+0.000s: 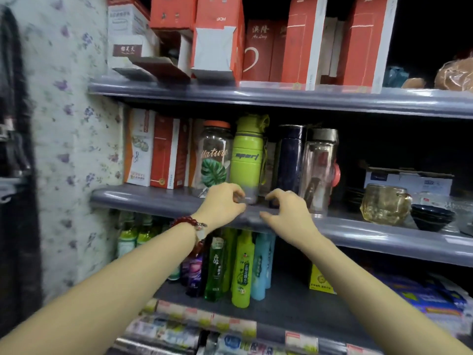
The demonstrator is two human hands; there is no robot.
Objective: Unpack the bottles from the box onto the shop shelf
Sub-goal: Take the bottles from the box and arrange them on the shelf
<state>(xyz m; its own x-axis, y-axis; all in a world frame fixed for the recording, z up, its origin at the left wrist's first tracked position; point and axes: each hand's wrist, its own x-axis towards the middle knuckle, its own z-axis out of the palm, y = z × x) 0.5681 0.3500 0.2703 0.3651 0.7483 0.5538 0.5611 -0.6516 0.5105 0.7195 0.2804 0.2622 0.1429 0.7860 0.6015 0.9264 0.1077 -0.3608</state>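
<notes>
A lime-green sport bottle [247, 160] stands upright on the middle shelf [153, 198], between a clear bottle with an orange lid [215, 155] and a dark blue flask [291, 157]. A clear bottle with a grey lid [320, 167] stands to the right of the flask. My left hand [221, 206], with a red bead bracelet on the wrist, pinches the green bottle's grey base from the left. My right hand [286, 216] hovers just right of that base with its fingers curled and a small gap to the bottle. It holds nothing.
Red and white cartons [220, 34] fill the top shelf. Boxes [163, 152] stand at the middle shelf's left end, and an amber glass mug [386, 203] and dark bowls [432, 216] at its right. Colourful bottles [240, 267] stand below. A floral-papered wall [69, 149] closes the left.
</notes>
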